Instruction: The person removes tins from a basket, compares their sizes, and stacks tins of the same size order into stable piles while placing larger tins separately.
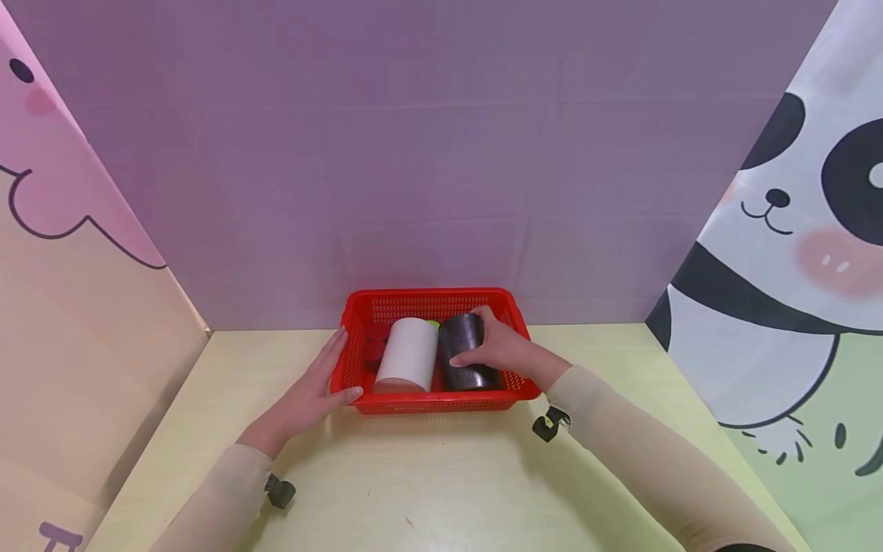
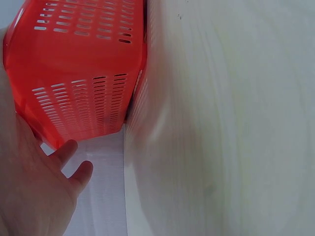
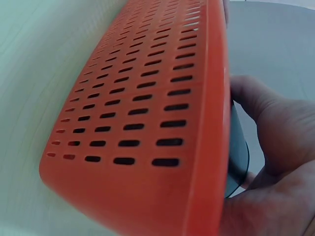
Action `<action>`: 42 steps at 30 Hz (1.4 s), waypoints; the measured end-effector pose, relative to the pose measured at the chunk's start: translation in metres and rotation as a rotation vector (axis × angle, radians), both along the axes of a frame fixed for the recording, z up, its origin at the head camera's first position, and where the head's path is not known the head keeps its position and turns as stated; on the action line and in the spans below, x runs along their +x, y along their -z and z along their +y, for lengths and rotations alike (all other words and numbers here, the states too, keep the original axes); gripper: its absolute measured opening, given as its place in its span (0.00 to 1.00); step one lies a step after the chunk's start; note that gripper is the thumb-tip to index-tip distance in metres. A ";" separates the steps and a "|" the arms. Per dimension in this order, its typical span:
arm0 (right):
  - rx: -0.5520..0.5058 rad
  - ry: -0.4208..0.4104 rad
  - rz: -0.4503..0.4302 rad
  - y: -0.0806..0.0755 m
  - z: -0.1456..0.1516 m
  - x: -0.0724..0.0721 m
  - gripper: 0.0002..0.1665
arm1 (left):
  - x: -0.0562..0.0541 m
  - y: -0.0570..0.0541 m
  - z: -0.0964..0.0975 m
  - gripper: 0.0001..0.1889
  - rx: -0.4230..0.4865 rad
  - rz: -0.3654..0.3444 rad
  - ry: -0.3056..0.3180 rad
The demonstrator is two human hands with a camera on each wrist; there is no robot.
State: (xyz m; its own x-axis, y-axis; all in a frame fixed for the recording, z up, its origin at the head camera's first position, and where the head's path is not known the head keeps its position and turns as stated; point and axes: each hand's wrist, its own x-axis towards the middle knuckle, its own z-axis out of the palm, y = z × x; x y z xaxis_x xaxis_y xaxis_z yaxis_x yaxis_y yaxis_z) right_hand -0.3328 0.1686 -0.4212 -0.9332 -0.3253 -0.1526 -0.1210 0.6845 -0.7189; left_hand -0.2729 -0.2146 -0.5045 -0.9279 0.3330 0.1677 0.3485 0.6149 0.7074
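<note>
A red plastic basket point(image 1: 434, 402) with slotted walls stands on the table in the head view. My right hand point(image 1: 507, 345) grips a black cylinder point(image 1: 461, 337) inside its right half, thumb on the near side and fingers over the far edge. In the right wrist view the basket wall point(image 3: 138, 108) hides most of that cylinder point(image 3: 237, 152). My left hand point(image 1: 306, 402) lies against the basket's left rim with its fingers stretched out, also seen in the left wrist view. Beside the black cylinder lies a white cylinder point(image 1: 411, 353), tilted in the basket.
Red round pieces point(image 1: 375, 351) lie at the left inside the basket, partly hidden by the white cylinder. A bit of something green point(image 1: 433, 323) shows between the cylinders. The pale wooden table point(image 1: 428, 483) meets a purple backdrop point(image 1: 428, 169) behind the basket, with printed side panels.
</note>
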 end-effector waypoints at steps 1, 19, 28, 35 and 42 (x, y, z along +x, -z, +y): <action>0.003 -0.001 0.019 0.000 0.000 0.001 0.63 | 0.000 0.000 0.000 0.60 0.002 0.001 0.001; -0.147 0.046 0.186 -0.017 0.013 0.007 0.66 | 0.000 0.000 0.000 0.61 0.008 0.000 0.001; -0.205 0.060 0.303 -0.022 0.022 0.008 0.67 | 0.001 0.000 -0.001 0.63 0.015 -0.016 -0.010; -0.216 0.118 0.386 -0.026 0.032 0.006 0.69 | 0.000 0.000 -0.001 0.63 0.014 0.005 0.001; -0.260 0.165 0.399 -0.032 0.047 0.007 0.69 | 0.000 -0.001 0.000 0.60 0.009 0.014 0.008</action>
State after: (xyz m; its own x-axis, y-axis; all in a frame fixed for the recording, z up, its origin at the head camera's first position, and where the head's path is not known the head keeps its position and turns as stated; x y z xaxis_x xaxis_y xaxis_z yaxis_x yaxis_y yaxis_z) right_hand -0.3262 0.2157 -0.3897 -0.9446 -0.1486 0.2927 -0.3263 0.5222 -0.7879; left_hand -0.2725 -0.2141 -0.5036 -0.9227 0.3387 0.1842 0.3636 0.6055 0.7080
